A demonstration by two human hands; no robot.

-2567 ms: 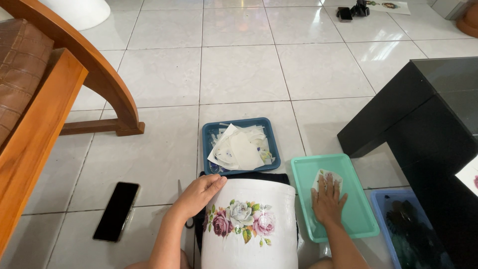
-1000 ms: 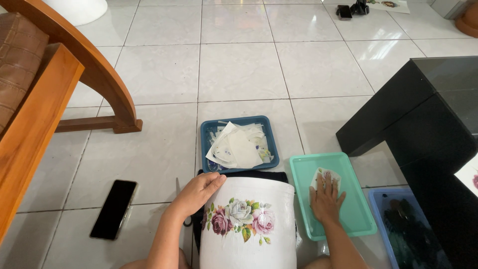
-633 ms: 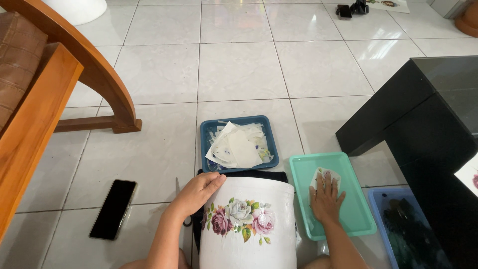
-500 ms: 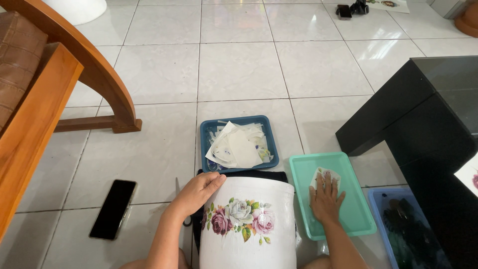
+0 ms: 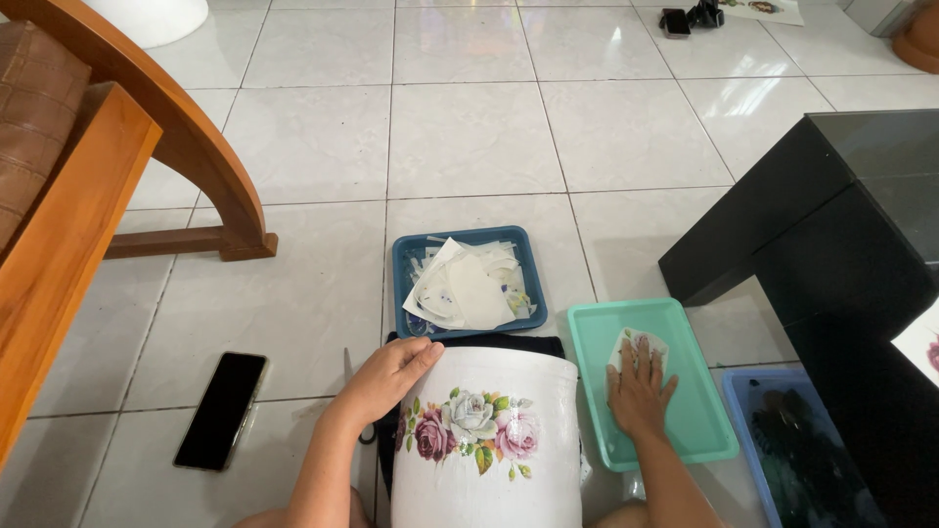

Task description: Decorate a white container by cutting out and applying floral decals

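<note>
A white bucket point(image 5: 489, 440) with a rose decal lies on its side in front of me. My left hand point(image 5: 391, 370) rests on its upper left rim, fingers curled over the edge. My right hand point(image 5: 641, 386) lies flat, fingers spread, pressing a small white paper piece point(image 5: 641, 344) onto the bottom of a teal tray point(image 5: 694, 391) to the right of the bucket. Behind the bucket sits a blue tray point(image 5: 468, 284) heaped with white paper scraps.
A black phone point(image 5: 222, 409) lies on the tiles at the left, scissors point(image 5: 354, 376) beside my left wrist. A wooden chair point(image 5: 98, 186) stands at far left, a black low table point(image 5: 841, 235) at right, and a blue tray with dark contents point(image 5: 802, 460) at lower right.
The view has shifted slightly. Both hands stay in place, the left on the bucket rim and the right flat on the paper in the teal tray.
</note>
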